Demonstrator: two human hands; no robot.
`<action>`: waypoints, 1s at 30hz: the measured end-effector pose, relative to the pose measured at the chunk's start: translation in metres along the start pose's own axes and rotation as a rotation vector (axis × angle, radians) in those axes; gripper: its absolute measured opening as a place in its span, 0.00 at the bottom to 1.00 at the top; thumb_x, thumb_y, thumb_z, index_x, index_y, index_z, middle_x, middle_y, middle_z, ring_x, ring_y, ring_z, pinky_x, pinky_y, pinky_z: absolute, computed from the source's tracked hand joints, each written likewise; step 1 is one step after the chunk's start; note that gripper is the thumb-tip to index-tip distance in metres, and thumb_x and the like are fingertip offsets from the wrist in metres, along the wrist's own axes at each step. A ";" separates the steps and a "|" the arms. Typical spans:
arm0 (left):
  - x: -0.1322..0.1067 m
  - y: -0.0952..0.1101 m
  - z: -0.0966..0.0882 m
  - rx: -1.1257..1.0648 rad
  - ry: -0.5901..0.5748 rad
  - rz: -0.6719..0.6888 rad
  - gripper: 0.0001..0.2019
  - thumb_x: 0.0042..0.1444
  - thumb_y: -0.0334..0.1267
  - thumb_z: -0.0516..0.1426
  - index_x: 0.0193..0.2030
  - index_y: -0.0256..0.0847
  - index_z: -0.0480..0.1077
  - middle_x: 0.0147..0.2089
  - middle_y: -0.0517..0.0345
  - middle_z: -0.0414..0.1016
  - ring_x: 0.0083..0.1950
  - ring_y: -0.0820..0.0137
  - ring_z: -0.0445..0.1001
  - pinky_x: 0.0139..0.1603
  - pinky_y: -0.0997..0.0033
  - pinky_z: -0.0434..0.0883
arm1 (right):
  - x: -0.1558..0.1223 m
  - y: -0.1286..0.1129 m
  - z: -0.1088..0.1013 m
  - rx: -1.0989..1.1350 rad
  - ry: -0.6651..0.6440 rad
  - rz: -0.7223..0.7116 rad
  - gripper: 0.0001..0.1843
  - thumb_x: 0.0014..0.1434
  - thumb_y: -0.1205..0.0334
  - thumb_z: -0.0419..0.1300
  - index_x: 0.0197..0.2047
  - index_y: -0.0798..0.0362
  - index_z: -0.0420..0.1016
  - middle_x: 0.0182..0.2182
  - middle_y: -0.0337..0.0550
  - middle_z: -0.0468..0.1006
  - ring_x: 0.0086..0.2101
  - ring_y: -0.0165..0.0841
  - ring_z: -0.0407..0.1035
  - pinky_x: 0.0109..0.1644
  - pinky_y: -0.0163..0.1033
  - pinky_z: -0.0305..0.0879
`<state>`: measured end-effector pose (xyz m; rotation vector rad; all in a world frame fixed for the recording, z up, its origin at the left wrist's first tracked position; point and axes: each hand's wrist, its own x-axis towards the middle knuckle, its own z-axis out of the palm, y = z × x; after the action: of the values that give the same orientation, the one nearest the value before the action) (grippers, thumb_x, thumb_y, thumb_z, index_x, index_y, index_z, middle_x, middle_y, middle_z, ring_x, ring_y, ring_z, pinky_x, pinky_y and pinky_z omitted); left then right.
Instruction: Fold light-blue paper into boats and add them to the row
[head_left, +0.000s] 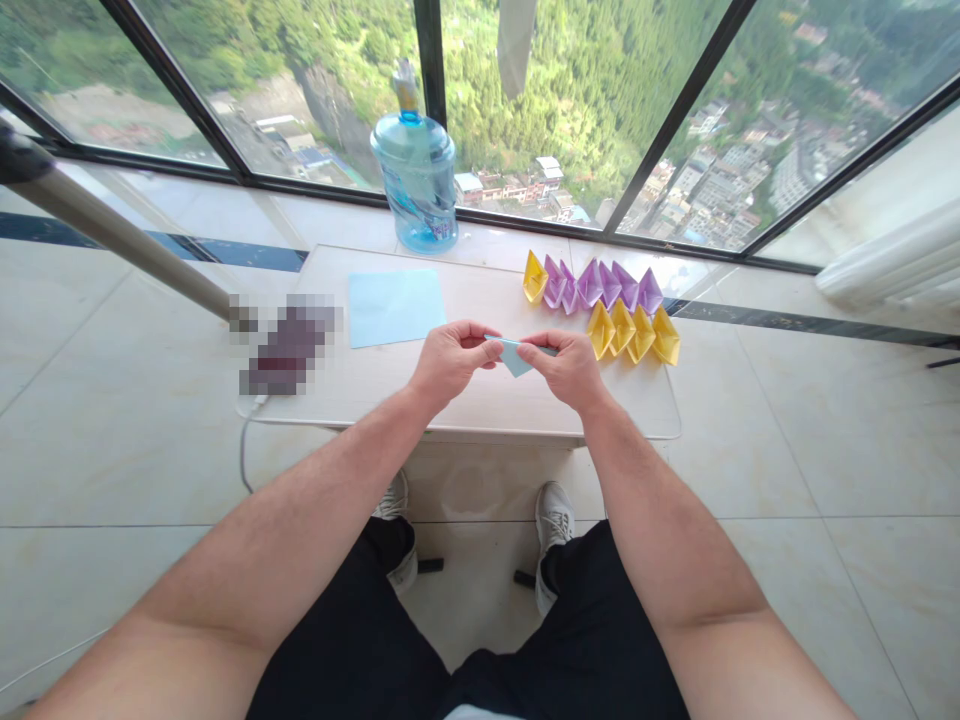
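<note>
Between both hands is a small folded piece of light blue paper, its lower part a downward point. My left hand pinches its left end between thumb and fingers. The right end is gripped by my right hand, thumb in front and fingers behind. The fingers hide much of the paper's upper edge. Behind my left hand, a light blue paper sheet lies flat on the table. Beyond my right hand stand several folded paper boats: a purple row with one yellow boat at its left, and a yellow row nearer me.
A large blue water bottle stands behind the table by the window. At the table's left lies a blurred-out object with a cable. A slanted pole crosses the left side. A white curtain hangs at right.
</note>
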<state>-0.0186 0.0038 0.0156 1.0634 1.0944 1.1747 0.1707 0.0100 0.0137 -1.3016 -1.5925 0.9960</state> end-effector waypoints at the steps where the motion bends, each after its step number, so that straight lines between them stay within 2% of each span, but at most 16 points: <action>1: 0.000 0.000 0.000 -0.004 0.004 -0.007 0.22 0.38 0.49 0.74 0.35 0.35 0.79 0.29 0.55 0.80 0.29 0.71 0.76 0.35 0.69 0.77 | 0.000 0.000 0.000 0.001 0.001 0.001 0.15 0.53 0.50 0.69 0.36 0.54 0.85 0.27 0.41 0.82 0.29 0.33 0.73 0.34 0.37 0.67; 6: 0.000 -0.001 0.001 -0.007 0.024 -0.032 0.21 0.39 0.50 0.73 0.33 0.35 0.79 0.28 0.54 0.80 0.30 0.68 0.78 0.37 0.66 0.78 | -0.001 0.000 0.000 0.005 -0.001 0.004 0.15 0.53 0.50 0.69 0.35 0.54 0.85 0.27 0.41 0.82 0.28 0.32 0.72 0.33 0.36 0.66; 15: 0.001 -0.001 0.001 -0.056 0.042 -0.074 0.18 0.39 0.45 0.73 0.30 0.34 0.78 0.26 0.55 0.79 0.29 0.69 0.78 0.38 0.65 0.78 | -0.001 0.000 0.002 0.020 -0.004 -0.003 0.14 0.53 0.52 0.69 0.34 0.55 0.85 0.26 0.40 0.81 0.26 0.30 0.69 0.31 0.35 0.64; 26: 0.000 -0.003 0.005 -0.152 0.033 -0.087 0.16 0.39 0.43 0.71 0.25 0.36 0.71 0.25 0.59 0.75 0.30 0.69 0.78 0.44 0.60 0.78 | -0.003 -0.004 0.005 -0.010 0.022 -0.024 0.13 0.53 0.52 0.67 0.30 0.54 0.83 0.24 0.39 0.79 0.25 0.30 0.68 0.29 0.35 0.62; 28: 0.000 -0.003 0.006 -0.095 0.038 -0.052 0.15 0.41 0.43 0.70 0.25 0.37 0.71 0.24 0.59 0.75 0.30 0.69 0.77 0.42 0.62 0.77 | -0.004 -0.004 0.006 -0.014 0.030 -0.023 0.12 0.52 0.53 0.67 0.29 0.54 0.82 0.23 0.39 0.79 0.25 0.29 0.67 0.28 0.35 0.61; 30: 0.000 -0.002 0.004 0.053 0.018 0.012 0.13 0.43 0.43 0.69 0.26 0.37 0.73 0.25 0.59 0.76 0.29 0.70 0.76 0.37 0.68 0.75 | -0.005 -0.004 0.006 -0.017 0.025 -0.019 0.13 0.52 0.52 0.67 0.28 0.54 0.82 0.23 0.39 0.79 0.24 0.29 0.67 0.28 0.35 0.61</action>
<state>-0.0138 0.0038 0.0140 1.1034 1.1403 1.1719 0.1640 0.0044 0.0151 -1.3027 -1.5948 0.9532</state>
